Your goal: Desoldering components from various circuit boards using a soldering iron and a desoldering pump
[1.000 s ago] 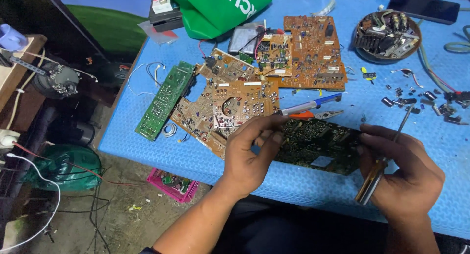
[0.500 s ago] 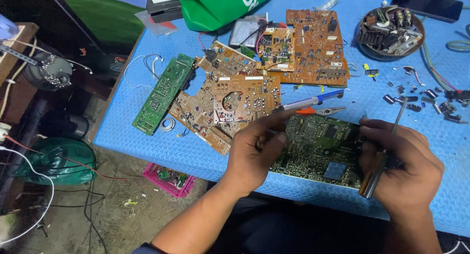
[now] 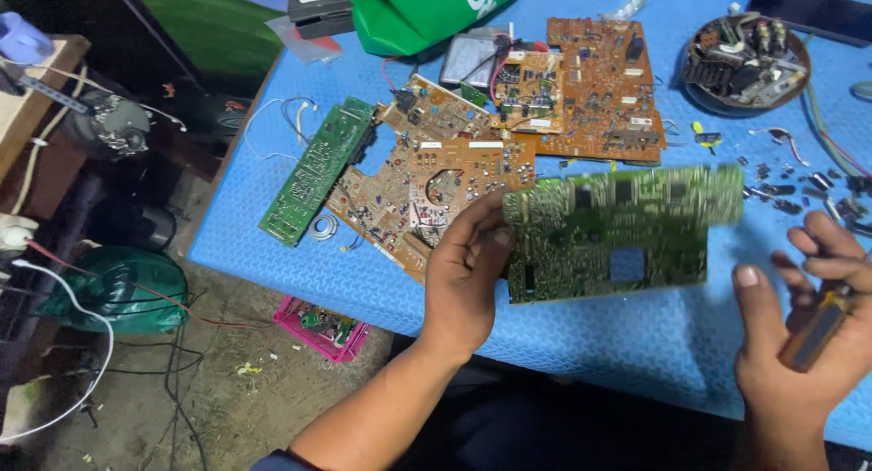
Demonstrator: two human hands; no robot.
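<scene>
My left hand (image 3: 468,271) grips the left edge of a green circuit board (image 3: 618,230) and holds it lifted and tilted above the blue mat (image 3: 272,244). The board looks blurred. My right hand (image 3: 804,344) is off to the right of the board, apart from it, and is closed around a tool with a yellow-brown handle (image 3: 817,326). Behind the lifted board lie a large brown circuit board (image 3: 427,176) and a narrow green circuit board (image 3: 313,171).
More brown boards (image 3: 599,89) lie at the back, with a green bag (image 3: 418,8), a round bowl of parts (image 3: 745,58) and several loose small components (image 3: 799,176) at right. A pink tray (image 3: 322,326), cables and a green bundle (image 3: 109,289) sit on the floor at left.
The green board was held by both hands low on the mat. Now my left hand alone has raised it and swung it upright, and my right hand has let go and drawn back right.
</scene>
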